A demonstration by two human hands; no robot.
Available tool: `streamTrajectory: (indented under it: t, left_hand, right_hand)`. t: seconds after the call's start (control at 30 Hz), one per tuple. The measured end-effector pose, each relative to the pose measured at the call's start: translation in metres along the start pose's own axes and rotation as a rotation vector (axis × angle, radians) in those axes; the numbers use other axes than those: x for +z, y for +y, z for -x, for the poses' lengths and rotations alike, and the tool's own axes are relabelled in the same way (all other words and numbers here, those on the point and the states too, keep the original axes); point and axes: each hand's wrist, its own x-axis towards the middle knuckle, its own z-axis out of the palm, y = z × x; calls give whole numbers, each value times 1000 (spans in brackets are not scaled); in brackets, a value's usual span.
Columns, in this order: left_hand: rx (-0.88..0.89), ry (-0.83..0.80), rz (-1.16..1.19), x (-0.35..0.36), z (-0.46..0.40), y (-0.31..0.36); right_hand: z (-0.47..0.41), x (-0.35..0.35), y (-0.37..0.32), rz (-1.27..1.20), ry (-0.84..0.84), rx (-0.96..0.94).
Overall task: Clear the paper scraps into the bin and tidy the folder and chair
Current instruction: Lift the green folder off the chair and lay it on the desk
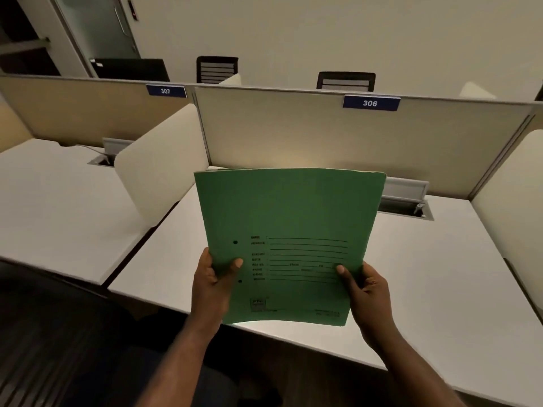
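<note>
A green folder [289, 218] with printed form lines is held up above the white desk [435, 274] of cubicle 306, closed and tilted toward me. My left hand [213, 284] grips its lower left edge, thumb on the front cover. My right hand [365, 287] grips the lower right edge the same way. No paper scraps or bin show in this view. The folder hides the desk surface behind it.
Beige partitions [323, 133] wall the desk at the back and sides. A cable tray slot [407, 205] lies behind the folder. Desk 307 [53, 201] is to the left. Two black chair backs [346, 81] stand beyond the partition. Dark floor lies at lower left.
</note>
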Motion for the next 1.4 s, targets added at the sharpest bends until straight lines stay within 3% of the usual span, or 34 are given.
streamTrajectory:
  t: [0.23,0.73,1.17,1.4]
  left_hand:
    - [-65,-35,-47,-17,-77,-17]
    - [-241,-33,-216,1,-238,-93]
    - [-369,-37,-537,37,-402,-256]
    - [-304,-106,-701,71,-464,-335]
  right_hand:
    - [-55,41,8,19,-19,-1]
    - [-206,92,80,115,110,197]
    - [-371,124,224,324,273,366]
    - [-444,119,291,523,274,355]
